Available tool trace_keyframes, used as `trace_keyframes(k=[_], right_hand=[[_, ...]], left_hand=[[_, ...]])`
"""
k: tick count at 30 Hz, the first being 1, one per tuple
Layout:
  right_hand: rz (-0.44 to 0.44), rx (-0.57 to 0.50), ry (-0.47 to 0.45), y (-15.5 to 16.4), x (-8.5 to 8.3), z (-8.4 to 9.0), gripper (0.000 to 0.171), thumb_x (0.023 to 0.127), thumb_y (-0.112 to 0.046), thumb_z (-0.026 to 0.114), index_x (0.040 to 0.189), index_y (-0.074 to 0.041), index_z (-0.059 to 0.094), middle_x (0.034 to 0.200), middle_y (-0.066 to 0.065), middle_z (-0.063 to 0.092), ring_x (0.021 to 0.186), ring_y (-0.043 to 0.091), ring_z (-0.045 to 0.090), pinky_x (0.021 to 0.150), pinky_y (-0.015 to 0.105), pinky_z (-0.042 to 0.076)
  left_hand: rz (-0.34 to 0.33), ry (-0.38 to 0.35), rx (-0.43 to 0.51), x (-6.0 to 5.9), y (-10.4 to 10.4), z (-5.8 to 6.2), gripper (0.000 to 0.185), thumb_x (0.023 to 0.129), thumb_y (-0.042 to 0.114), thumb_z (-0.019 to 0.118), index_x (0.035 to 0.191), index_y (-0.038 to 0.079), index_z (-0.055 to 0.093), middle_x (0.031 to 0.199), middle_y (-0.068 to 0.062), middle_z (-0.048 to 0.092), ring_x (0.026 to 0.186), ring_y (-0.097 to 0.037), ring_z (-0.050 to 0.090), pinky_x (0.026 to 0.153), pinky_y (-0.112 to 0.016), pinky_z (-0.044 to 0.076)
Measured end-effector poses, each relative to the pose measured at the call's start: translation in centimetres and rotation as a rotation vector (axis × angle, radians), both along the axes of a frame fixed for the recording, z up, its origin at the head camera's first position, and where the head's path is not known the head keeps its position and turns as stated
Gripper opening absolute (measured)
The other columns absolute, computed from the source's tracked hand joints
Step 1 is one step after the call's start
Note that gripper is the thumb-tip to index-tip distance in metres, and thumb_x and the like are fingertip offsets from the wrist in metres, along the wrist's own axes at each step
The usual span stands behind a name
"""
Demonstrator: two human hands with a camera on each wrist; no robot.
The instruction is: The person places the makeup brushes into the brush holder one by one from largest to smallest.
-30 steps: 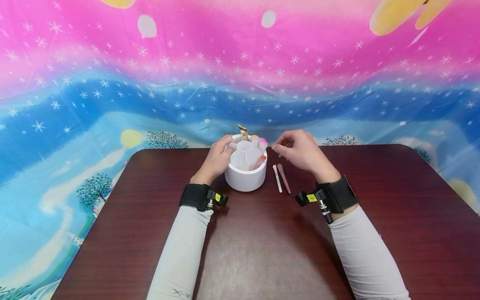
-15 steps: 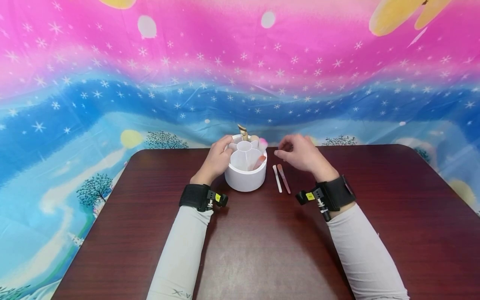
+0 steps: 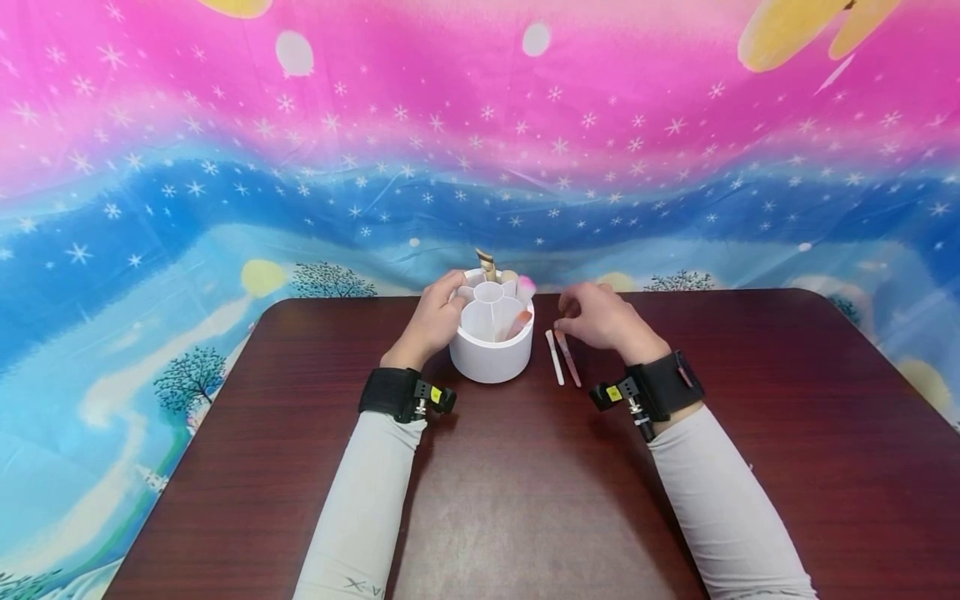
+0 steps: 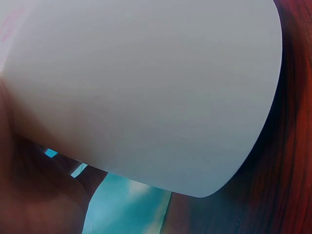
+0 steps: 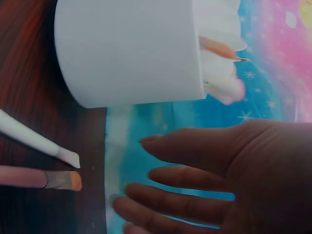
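Two slim brushes lie side by side at frame centre on the dark reddish-brown wooden table [image 3: 750,433], just right of the round white plastic organiser tub [image 3: 491,354]: a white-handled brush [image 3: 555,358] nearer the tub, a pink-handled brush [image 3: 568,358] beside it. Tub stands near the table's far edge; its top is split into compartments around a central well. A gold-banded brush handle [image 3: 487,264] and a pink puff-like tip [image 3: 527,286] stick up at its far rim.

Left hand [image 3: 433,321], centre-left: fingers curled round the tub's left wall, thumb at the rim. The left wrist view shows only white wall close up. Right hand [image 3: 602,318], centre-right: low over the far ends of the two brushes. In the right wrist view its fingers [image 5: 190,180] are nearly straight, slightly spread, holding nothing; bristle tips of both brushes lie on the wood to the left of them, apart from the fingers.

Tabletop glossy, rounded far corners. Behind it, filling the upper half of the frame, hangs a wrinkled pink-and-blue printed backdrop cloth [image 3: 225,167] with white snowflakes and small trees. Pale grey sleeves, black wrist straps on both arms.
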State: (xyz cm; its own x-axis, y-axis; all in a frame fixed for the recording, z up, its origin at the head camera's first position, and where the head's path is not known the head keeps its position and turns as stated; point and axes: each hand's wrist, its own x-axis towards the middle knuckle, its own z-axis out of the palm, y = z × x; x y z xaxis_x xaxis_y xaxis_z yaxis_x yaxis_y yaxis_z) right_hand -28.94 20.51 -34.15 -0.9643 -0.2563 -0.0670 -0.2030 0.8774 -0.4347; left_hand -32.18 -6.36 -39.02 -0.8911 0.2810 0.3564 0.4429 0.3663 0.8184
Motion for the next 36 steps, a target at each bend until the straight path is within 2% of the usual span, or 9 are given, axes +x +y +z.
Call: trace_keyframes(k=[4, 8, 13, 18, 27, 31, 36], right_hand=[[0.0, 0.05, -0.05, 0.0, -0.1, -0.4, 0.045, 0.094, -0.023, 0.07, 0.131, 0.001, 0.061, 0.12, 0.017, 0.069, 0.113, 0.035, 0.063, 0.096, 0.058, 0.047], [0.003, 0.07, -0.056, 0.0, -0.2, -0.9, 0.045, 0.095, -0.023, 0.07, 0.132, 0.002, 0.061, 0.12, 0.017, 0.068, 0.112, 0.035, 0.062, 0.096, 0.059, 0.047], [0.002, 0.079, -0.064, 0.1, -0.3, -1.3, 0.043, 0.096, -0.023, 0.068, 0.129, 0.003, 0.062, 0.116, 0.017, 0.068, 0.107, 0.034, 0.063, 0.094, 0.057, 0.048], [0.002, 0.081, -0.078, 0.2, -0.5, -1.7, 0.039, 0.095, -0.02, 0.068, 0.126, 0.003, 0.062, 0.114, 0.017, 0.068, 0.101, 0.033, 0.064, 0.091, 0.055, 0.049], [0.014, 0.108, -0.099, 0.2, -0.8, -2.3, 0.029, 0.094, -0.015, 0.068, 0.118, 0.001, 0.066, 0.106, 0.016, 0.067, 0.092, 0.03, 0.062, 0.083, 0.047, 0.05], [0.015, 0.112, -0.106, 0.1, -1.0, -2.6, 0.024, 0.094, -0.014, 0.067, 0.113, 0.001, 0.067, 0.097, 0.013, 0.067, 0.084, 0.027, 0.06, 0.076, 0.042, 0.048], [0.003, 0.116, -0.124, 0.1, -0.9, -2.8, 0.015, 0.094, -0.013, 0.066, 0.104, -0.002, 0.068, 0.089, 0.01, 0.067, 0.075, 0.024, 0.058, 0.069, 0.038, 0.044]], left_hand=[[-0.001, 0.006, 0.0, 0.0, 0.0, 0.0, 0.02, 0.097, 0.0, 0.045, 0.078, 0.008, 0.044, 0.131, -0.008, 0.063, 0.121, -0.024, 0.053, 0.1, -0.046, 0.042], [-0.003, 0.01, 0.002, -0.1, 0.0, -0.1, 0.02, 0.097, 0.0, 0.045, 0.078, 0.008, 0.044, 0.131, -0.008, 0.063, 0.121, -0.024, 0.053, 0.101, -0.046, 0.043], [-0.008, 0.01, -0.001, -0.1, 0.0, -0.1, 0.02, 0.097, 0.001, 0.045, 0.079, 0.008, 0.043, 0.13, -0.008, 0.063, 0.119, -0.024, 0.053, 0.099, -0.046, 0.042], [-0.007, 0.005, -0.001, 0.0, -0.1, -0.1, 0.02, 0.098, 0.002, 0.045, 0.079, 0.008, 0.044, 0.135, -0.008, 0.062, 0.126, -0.023, 0.053, 0.102, -0.047, 0.042], [-0.003, 0.001, 0.002, 0.0, 0.0, 0.0, 0.02, 0.098, 0.003, 0.045, 0.079, 0.007, 0.044, 0.135, -0.009, 0.062, 0.125, -0.025, 0.053, 0.104, -0.049, 0.042], [0.002, 0.0, 0.003, 0.1, 0.0, 0.1, 0.02, 0.097, 0.001, 0.046, 0.079, 0.007, 0.044, 0.134, -0.009, 0.062, 0.125, -0.025, 0.053, 0.104, -0.048, 0.042], [-0.002, -0.005, -0.004, 0.1, 0.0, 0.1, 0.02, 0.098, 0.0, 0.045, 0.079, 0.007, 0.044, 0.129, -0.009, 0.062, 0.118, -0.025, 0.052, 0.099, -0.046, 0.041]])
